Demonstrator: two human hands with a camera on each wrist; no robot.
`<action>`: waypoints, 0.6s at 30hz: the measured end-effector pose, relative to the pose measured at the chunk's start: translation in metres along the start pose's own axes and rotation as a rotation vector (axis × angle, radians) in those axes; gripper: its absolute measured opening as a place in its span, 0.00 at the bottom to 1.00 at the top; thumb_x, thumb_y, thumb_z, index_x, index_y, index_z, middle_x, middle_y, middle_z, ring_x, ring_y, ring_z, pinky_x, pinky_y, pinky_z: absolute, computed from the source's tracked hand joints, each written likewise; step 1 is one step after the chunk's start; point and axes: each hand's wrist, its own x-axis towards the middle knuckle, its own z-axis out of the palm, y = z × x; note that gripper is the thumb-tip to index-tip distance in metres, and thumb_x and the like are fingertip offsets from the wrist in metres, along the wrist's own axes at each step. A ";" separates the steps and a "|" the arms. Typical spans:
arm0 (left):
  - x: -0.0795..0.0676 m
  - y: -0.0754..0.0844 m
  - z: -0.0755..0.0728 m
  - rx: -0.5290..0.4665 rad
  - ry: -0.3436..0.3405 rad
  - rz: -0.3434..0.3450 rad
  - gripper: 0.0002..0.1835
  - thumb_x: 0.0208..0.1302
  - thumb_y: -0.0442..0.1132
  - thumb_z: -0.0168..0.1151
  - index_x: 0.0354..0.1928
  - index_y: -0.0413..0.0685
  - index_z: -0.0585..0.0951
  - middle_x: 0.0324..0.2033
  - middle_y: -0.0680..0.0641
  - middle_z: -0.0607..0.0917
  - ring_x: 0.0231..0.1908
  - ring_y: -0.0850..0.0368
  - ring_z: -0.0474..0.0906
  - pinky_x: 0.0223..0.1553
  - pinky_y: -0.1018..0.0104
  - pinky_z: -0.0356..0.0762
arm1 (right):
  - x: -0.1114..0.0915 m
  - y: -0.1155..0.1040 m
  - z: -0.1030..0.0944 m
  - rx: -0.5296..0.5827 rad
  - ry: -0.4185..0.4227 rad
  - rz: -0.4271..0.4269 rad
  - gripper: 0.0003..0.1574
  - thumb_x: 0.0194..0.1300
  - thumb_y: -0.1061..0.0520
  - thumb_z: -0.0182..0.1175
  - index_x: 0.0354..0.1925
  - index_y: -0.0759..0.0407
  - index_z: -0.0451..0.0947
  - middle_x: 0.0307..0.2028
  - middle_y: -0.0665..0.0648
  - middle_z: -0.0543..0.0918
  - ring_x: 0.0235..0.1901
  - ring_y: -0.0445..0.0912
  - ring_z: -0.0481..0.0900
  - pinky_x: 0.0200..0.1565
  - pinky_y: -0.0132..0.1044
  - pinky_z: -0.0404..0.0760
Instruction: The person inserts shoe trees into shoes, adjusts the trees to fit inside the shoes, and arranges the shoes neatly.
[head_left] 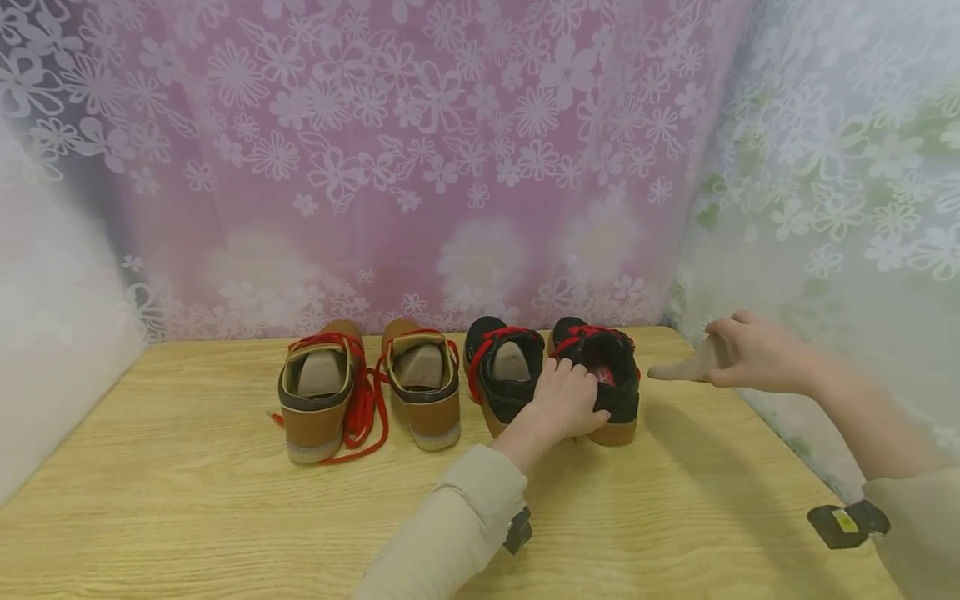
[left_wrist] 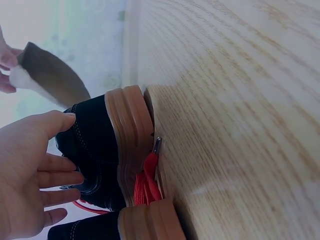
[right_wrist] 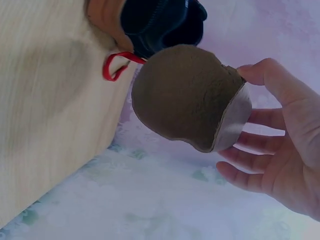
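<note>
A black shoe (head_left: 621,410) with red laces and a brown sole stands at the right end of a row, its red-marked inside uncovered. Beside its heel and collar is my left hand (head_left: 564,398), the thumb resting on the heel and the fingers loosely extended along the side. My right hand (head_left: 768,357) pinches a brown moulded-pulp shoe insert (head_left: 688,368) in the air, just right of that shoe. In the right wrist view, the insert's rounded face (right_wrist: 180,97) shows, with thumb and fingers at its edge. The other black shoe (head_left: 515,393) has a similar insert (head_left: 512,363) inside.
Two tan shoes, one farther left (head_left: 318,433) and one nearer the middle (head_left: 437,419), hold inserts too. Loose red laces (head_left: 363,417) trail between them on the wooden table (head_left: 225,525). A pink floral curtain (head_left: 420,167) hangs behind; a pale one (head_left: 840,208) stands right.
</note>
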 end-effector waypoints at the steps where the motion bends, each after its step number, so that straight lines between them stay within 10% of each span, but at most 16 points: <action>1: 0.000 0.000 0.000 0.000 0.000 0.000 0.28 0.58 0.67 0.51 0.49 0.56 0.78 0.45 0.56 0.77 0.47 0.58 0.69 0.50 0.61 0.61 | 0.001 0.000 -0.002 -0.009 0.003 -0.008 0.37 0.48 0.51 0.70 0.49 0.74 0.71 0.42 0.71 0.74 0.36 0.58 0.76 0.33 0.50 0.75; 18: -0.001 0.001 -0.001 -0.014 -0.020 -0.002 0.30 0.57 0.67 0.52 0.51 0.54 0.76 0.46 0.56 0.76 0.49 0.58 0.68 0.52 0.61 0.60 | 0.019 -0.024 -0.030 -0.027 0.011 -0.052 0.36 0.52 0.49 0.67 0.54 0.67 0.71 0.47 0.68 0.76 0.42 0.57 0.76 0.38 0.50 0.74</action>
